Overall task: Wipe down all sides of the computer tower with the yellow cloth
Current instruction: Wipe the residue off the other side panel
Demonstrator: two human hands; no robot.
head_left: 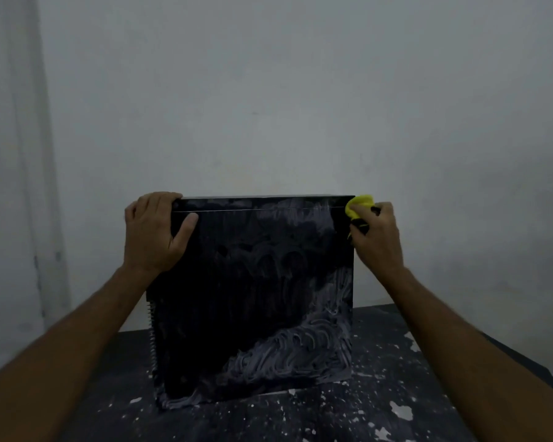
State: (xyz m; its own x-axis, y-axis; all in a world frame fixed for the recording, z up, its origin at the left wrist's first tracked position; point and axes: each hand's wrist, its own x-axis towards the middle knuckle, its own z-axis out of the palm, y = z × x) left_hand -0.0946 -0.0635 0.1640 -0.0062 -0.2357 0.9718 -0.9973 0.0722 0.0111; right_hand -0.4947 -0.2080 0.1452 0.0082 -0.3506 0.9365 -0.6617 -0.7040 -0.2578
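2 bare hands work at a black computer tower (253, 298) that stands upright on a dark, paint-flecked tabletop (380, 409), its broad side panel facing the camera and smeared with pale swirled streaks, thickest toward the lower right. The left hand (155, 231) clasps the tower's upper left corner: its fingers curl over the top edge while the thumb lies flat on the near panel, so this grip is closed around the corner of the case. The right hand (375, 236) is at the upper right corner, its grip bunched around a yellow cloth (359, 205); the cloth bulges out above the fingers and touches the tower's top right edge, just beside the right side face. Some of the cloth is hidden inside the hand, and a darker patch shows among the fingers; what that is cannot be told. Both forearms reach in from the near left and near right. A row of small ridges runs down the tower's lower left edge. Beyond the tabletop rises a plain pale wall (268, 90).
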